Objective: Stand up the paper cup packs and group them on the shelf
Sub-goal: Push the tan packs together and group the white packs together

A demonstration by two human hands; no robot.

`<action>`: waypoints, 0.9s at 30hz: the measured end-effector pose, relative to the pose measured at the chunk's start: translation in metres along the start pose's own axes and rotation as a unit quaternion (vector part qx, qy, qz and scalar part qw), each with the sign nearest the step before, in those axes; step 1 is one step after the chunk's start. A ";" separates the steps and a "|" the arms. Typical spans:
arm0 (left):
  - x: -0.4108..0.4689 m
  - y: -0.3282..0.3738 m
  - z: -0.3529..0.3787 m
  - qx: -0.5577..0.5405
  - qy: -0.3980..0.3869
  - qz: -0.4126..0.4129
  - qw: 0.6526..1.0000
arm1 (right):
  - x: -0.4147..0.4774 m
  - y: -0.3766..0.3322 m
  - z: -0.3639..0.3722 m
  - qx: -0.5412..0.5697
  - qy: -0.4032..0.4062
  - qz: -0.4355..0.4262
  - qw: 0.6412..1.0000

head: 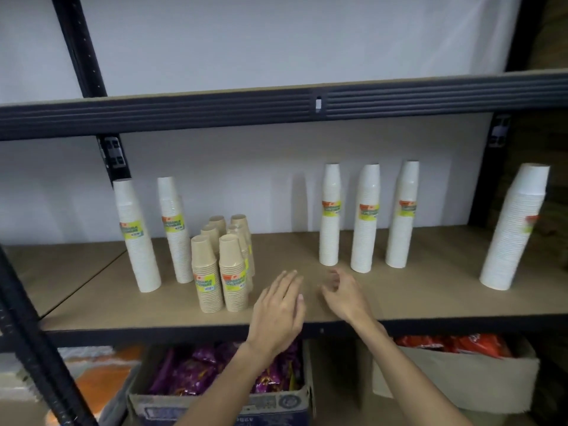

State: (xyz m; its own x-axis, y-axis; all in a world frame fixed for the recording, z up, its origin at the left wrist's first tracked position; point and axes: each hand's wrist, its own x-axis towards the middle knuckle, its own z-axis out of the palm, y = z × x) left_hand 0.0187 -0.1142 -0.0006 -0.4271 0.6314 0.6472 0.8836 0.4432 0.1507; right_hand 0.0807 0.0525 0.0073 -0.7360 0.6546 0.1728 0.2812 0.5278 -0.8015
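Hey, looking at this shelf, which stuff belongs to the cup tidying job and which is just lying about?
Belongs to the job: left white cup packs, middle white cup packs, far-right white cup pack, brown cup packs, shelf, left hand and right hand, both empty.
Just lying about: box of purple packets, box of red packets, both below the shelf.

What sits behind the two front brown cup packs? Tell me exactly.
Four more brown packs stand upright behind the front pair, in two rows. Only their upper cups show. Their bases and labels are mostly covered, so anything lower between them cannot be seen.
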 end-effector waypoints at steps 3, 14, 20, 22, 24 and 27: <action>0.037 0.011 0.018 -0.014 -0.091 -0.066 0.994 | 0.010 0.007 -0.005 0.006 0.016 0.010 1.000; 0.058 -0.017 0.053 -0.050 -0.226 -0.215 0.949 | 0.064 -0.003 0.031 0.048 0.081 0.051 0.994; 0.063 -0.023 0.061 0.031 -0.297 -0.186 0.936 | 0.090 -0.006 0.041 0.073 0.158 0.080 0.982; 0.064 -0.024 0.061 0.031 -0.307 -0.179 0.934 | 0.092 -0.007 0.041 0.037 0.174 0.076 0.981; 0.064 -0.025 0.060 0.025 -0.308 -0.177 0.935 | 0.092 -0.008 0.040 0.013 0.172 0.070 0.982; 0.064 -0.026 0.062 0.013 -0.291 -0.186 0.938 | 0.092 -0.007 0.041 -0.001 0.135 0.048 0.990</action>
State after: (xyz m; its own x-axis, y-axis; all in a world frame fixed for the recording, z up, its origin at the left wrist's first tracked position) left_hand -0.0433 -0.0455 -0.0092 -0.7448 0.6664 0.0347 0.6502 0.7132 0.2619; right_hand -0.0138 0.0871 0.0053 -0.5151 0.8221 0.2427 0.3435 0.4574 -0.8202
